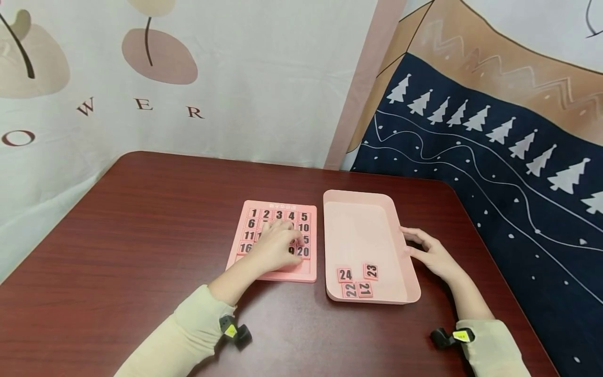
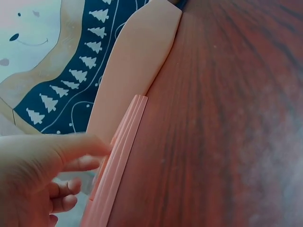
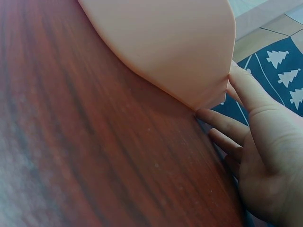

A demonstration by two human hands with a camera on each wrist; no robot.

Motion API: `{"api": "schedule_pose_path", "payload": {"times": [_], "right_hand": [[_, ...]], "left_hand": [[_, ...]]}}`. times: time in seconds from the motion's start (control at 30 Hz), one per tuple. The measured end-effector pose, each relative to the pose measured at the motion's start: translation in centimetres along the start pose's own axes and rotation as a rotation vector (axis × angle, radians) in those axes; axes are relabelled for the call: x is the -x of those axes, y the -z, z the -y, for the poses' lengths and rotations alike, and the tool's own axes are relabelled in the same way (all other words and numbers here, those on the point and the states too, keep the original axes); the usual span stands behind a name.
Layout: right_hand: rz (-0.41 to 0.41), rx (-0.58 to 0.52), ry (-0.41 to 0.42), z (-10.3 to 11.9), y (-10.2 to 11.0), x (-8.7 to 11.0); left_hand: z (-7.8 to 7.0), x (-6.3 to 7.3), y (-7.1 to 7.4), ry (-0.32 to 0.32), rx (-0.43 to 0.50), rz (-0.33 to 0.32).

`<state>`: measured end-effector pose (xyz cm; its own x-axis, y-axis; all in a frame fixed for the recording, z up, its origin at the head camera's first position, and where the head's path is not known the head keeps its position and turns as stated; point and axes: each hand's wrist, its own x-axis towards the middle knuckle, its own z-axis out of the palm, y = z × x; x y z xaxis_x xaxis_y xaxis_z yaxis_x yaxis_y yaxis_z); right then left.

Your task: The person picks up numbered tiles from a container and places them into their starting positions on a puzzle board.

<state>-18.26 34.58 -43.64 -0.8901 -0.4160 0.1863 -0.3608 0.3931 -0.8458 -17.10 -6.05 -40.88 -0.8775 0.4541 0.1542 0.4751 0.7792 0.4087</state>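
My left hand lies over the pink number board, covering several middle tiles. In the left wrist view its foremost fingertips touch the board's face, while the other fingers are bent loosely. Number tiles fill the board's upper rows, with 20 at the right end of the lowest filled row; below runs a bare pink strip. My right hand holds the pink tray by its right side, thumb at the rim and fingers against the outer wall. Tiles 21, 22, 23 and 24 lie loose inside the tray's near end.
Both the board and tray rest on a dark red-brown wooden table, side by side with a narrow gap. A pale printed cloth hangs behind the table, and a navy cloth with white trees hangs along the right side.
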Motion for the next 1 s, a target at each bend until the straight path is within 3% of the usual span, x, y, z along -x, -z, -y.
{"api": "schedule_pose_path", "payload": {"times": [0.23, 0.33, 0.6, 0.77, 0.87, 1.0], "right_hand": [[-0.001, 0.000, 0.010, -0.3, 0.1, 0.1], [-0.002, 0.005, 0.007, -0.4, 0.2, 0.1], [-0.014, 0.007, -0.006, -0.6, 0.1, 0.0], [-0.004, 0.010, 0.006, -0.6, 0.1, -0.1], [0.000, 0.010, 0.006, -0.5, 0.1, -0.1], [0.001, 0.008, 0.001, -0.5, 0.1, -0.1]], "left_hand": [[-3.1, -0.3, 0.7, -0.129, 0.129, -0.060], [-4.8, -0.6, 0.5, -0.189, 0.150, -0.045], [-8.6, -1.9, -1.2, -0.290, 0.125, 0.090], [-9.9, -2.9, -2.4, -0.387, 0.053, 0.237], [-10.2, -3.5, -2.9, -0.394, 0.025, 0.320], [-10.3, -3.9, -3.7, -0.366, -0.020, 0.358]]}}
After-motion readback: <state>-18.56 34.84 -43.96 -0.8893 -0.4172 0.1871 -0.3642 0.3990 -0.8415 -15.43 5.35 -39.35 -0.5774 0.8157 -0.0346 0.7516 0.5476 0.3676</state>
